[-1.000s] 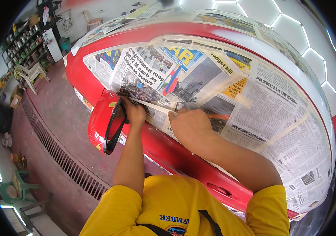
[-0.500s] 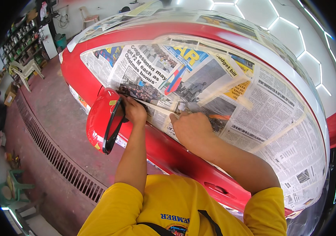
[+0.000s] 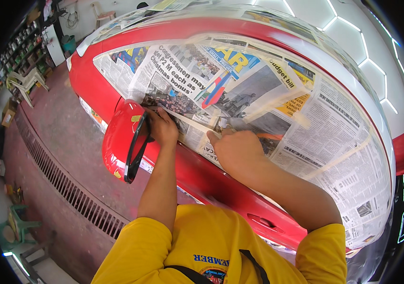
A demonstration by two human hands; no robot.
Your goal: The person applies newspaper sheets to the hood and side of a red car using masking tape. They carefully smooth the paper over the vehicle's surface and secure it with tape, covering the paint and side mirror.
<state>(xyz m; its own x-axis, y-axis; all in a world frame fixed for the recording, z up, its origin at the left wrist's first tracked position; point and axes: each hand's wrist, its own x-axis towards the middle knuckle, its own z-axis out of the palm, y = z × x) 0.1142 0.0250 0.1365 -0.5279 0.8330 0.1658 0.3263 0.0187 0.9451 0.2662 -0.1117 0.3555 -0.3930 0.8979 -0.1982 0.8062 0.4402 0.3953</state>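
A strip of cream masking tape (image 3: 193, 124) runs along the lower part of a newspaper-covered window (image 3: 244, 90) on a red car (image 3: 202, 177). At its left end, beside the red side mirror (image 3: 119, 139), my left hand (image 3: 164, 128) has its fingers closed by the tape against the paper; the mirror hides part of them. My right hand (image 3: 239, 150) is bent over the other end, fingers curled and pinching the strip, with the index finger and thumb near the paper. Under the hands, the newspaper's lower edge meets the red door.
The mirror juts out by my left forearm. A door handle (image 3: 267, 222) lies below my right forearm. Leftward are a floor grate (image 3: 69, 182), a white plastic chair (image 3: 26, 84), a green chair (image 3: 20, 225) and shelves of cans (image 3: 22, 49). Newspaper also covers the windscreen and roof.
The view has shifted slightly, so the car sits a little differently in it. My left fingers have spread a little at the tape's end; my right hand is slightly farther right.
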